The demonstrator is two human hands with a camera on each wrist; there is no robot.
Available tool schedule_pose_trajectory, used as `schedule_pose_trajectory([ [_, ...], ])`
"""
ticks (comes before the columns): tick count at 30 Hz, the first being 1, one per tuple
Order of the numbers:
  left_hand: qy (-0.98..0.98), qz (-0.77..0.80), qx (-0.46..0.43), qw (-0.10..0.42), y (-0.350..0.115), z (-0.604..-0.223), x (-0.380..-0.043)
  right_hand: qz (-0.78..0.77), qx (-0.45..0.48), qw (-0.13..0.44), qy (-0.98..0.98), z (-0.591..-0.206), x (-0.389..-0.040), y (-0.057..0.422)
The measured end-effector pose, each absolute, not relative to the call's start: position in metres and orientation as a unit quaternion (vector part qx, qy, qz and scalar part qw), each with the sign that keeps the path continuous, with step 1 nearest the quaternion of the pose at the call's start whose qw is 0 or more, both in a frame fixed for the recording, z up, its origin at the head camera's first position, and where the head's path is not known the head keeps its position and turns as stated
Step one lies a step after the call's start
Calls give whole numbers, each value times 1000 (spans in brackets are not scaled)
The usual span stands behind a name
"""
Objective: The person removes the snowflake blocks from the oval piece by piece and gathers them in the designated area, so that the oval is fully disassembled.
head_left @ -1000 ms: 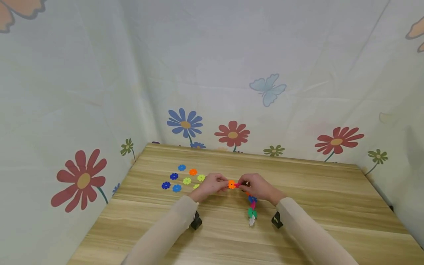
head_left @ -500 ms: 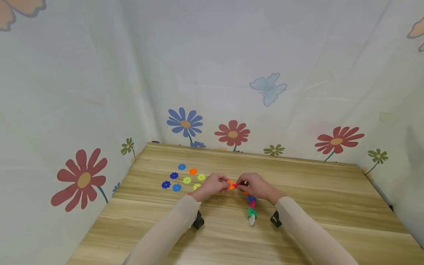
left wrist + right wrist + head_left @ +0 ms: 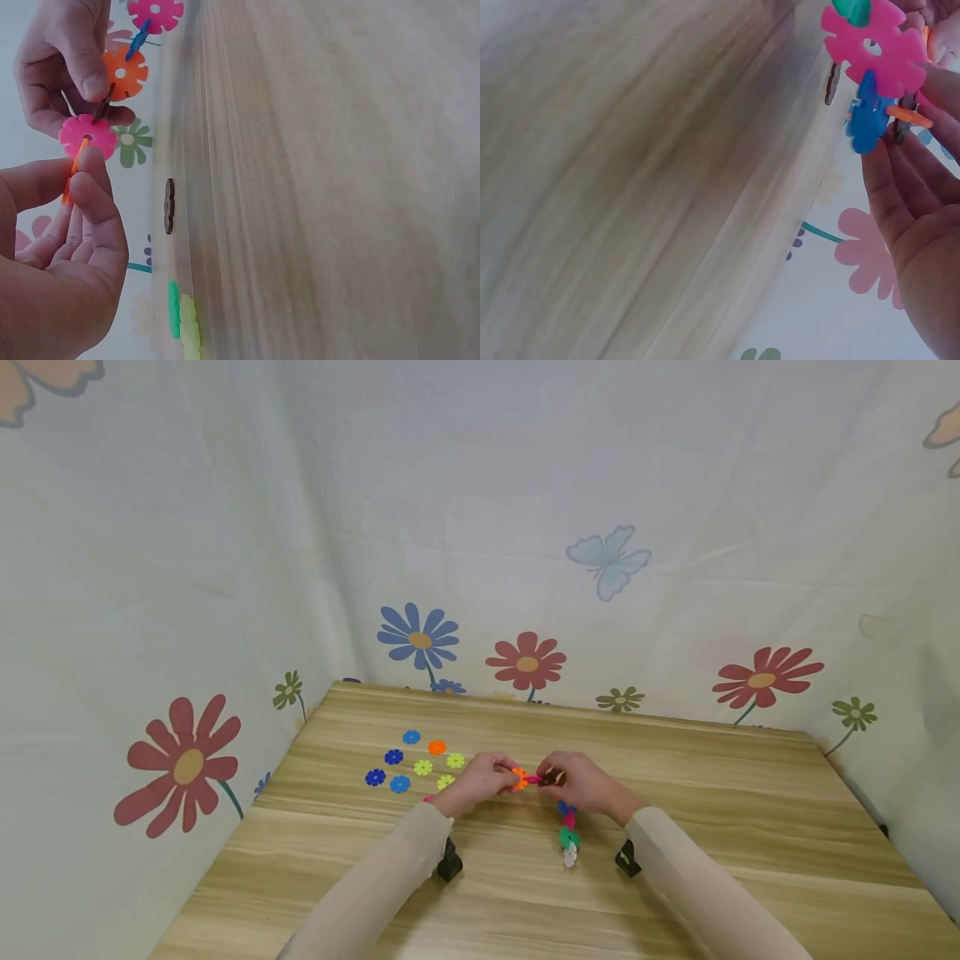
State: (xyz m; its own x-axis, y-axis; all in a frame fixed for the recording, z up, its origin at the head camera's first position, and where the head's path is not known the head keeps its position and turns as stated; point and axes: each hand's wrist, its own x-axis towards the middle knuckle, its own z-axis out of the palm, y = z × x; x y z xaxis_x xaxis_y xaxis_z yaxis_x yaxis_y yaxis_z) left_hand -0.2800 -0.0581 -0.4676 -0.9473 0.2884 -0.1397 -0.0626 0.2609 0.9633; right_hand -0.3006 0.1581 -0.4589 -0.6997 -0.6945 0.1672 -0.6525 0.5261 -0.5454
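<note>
My left hand [image 3: 480, 781] pinches an orange flower-shaped interlocking disc [image 3: 519, 778] between thumb and fingers. Slotted into it is a pink disc [image 3: 73, 135], which joins a brown disc [image 3: 553, 777]. Thumb and fingers of my right hand [image 3: 591, 787] pinch that brown disc. From there the chain bends down towards me through a second orange disc [image 3: 136, 73], a blue disc [image 3: 867, 124] and another pink disc [image 3: 900, 56]. A green disc [image 3: 570, 838] and a white disc [image 3: 571, 856] form its lower end. Both hands are close together above the wooden table.
Loose discs lie left of my hands on the table [image 3: 675, 893]: dark blue [image 3: 393, 757], light blue [image 3: 401, 784], orange [image 3: 437, 747] and several yellow-green ones [image 3: 423, 767]. A loose brown disc [image 3: 169, 206] shows in the left wrist view. A flower-printed cloth [image 3: 480, 568] stands behind.
The orange and pink discs have shifted slightly left. More of the brown disc now shows at my right fingertips, which earlier covered the pink disc's edge. The hanging end has moved slightly left.
</note>
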Motion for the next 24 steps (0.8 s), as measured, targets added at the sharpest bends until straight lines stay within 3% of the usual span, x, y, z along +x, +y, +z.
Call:
schedule_pose_trajectory([
  [6,779,606,68,145,-59,-466,-278,-308,-359,70,878,-457,-298,162],
  [24,780,604,65,149,-61,-462,-276,-287,-339,31,895,-457,-300,161],
])
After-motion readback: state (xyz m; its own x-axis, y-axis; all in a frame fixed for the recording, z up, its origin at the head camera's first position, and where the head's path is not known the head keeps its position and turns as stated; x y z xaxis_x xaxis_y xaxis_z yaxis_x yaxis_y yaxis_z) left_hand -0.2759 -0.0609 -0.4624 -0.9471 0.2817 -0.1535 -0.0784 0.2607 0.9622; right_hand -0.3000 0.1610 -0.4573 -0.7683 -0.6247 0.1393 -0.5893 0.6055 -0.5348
